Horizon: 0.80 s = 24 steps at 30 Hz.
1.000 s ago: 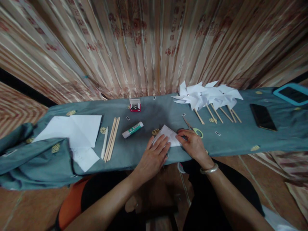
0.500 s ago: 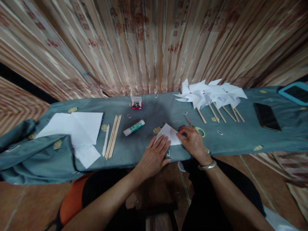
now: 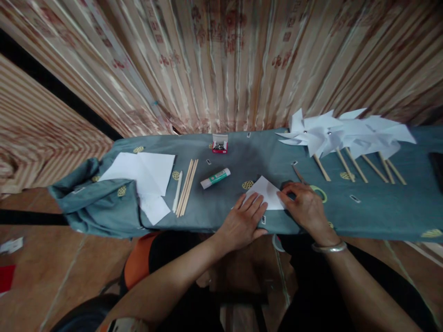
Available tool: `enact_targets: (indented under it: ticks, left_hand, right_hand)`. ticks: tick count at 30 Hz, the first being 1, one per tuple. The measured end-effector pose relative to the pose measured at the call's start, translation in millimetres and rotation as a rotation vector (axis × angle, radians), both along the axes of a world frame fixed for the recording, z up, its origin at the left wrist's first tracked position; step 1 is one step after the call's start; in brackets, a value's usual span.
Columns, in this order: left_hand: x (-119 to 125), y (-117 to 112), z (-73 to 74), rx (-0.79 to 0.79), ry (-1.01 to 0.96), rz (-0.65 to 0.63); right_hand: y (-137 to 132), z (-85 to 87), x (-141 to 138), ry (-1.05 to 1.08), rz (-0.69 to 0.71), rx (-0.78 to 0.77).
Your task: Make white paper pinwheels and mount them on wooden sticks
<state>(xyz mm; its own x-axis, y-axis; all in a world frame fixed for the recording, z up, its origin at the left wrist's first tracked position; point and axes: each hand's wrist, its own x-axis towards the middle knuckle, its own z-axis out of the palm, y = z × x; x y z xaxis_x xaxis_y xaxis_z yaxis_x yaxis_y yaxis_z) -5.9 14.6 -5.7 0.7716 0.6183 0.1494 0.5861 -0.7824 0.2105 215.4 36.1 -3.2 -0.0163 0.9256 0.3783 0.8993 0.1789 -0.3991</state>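
Note:
A folded white paper square [image 3: 266,192] lies near the front edge of the grey-blue cloth-covered table [image 3: 242,157]. My left hand [image 3: 244,221] lies flat on the paper's left part, fingers stretched out. My right hand [image 3: 306,207] presses the paper's right corner with curled fingertips. Scissors with a green handle [image 3: 313,186] lie just behind my right hand, partly hidden by it.
A glue stick [image 3: 215,178], wooden sticks [image 3: 186,186], a white pen [image 3: 177,197] and loose white sheets [image 3: 143,173] lie left. A small red box of pins [image 3: 219,144] stands at the back. Several paper pinwheels [image 3: 346,136] lie at the right. Curtains hang behind.
The view has swung left, so everything sits further right in the picture. Both hands stay on the folded paper, barely shifted.

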Motion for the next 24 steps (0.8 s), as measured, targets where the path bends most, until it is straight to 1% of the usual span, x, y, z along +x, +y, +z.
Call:
enact_targets:
  ticks: [8,14,20,24]
  left_hand:
    - [0.2,-0.4,-3.5,0.017,-0.008,0.001]
    - [0.8,-0.3,-4.0,0.029,0.017,-0.002]
    - [1.4,0.7,-2.1,0.022,0.033,-0.002]
    - [1.5,2.4,-3.7,0.007,0.034,-0.005]
  right_hand:
    - [0.3,-0.4,-0.1,-0.058,-0.013,0.009]
    - [-2.1,-1.1,-0.2,-0.083,0.006,0.002]
    - [-14.4,4.2,-9.9,-0.047,0.055,0.045]
    - [-24.0,3.9,-19.2,-0.03,0.071,0.045]
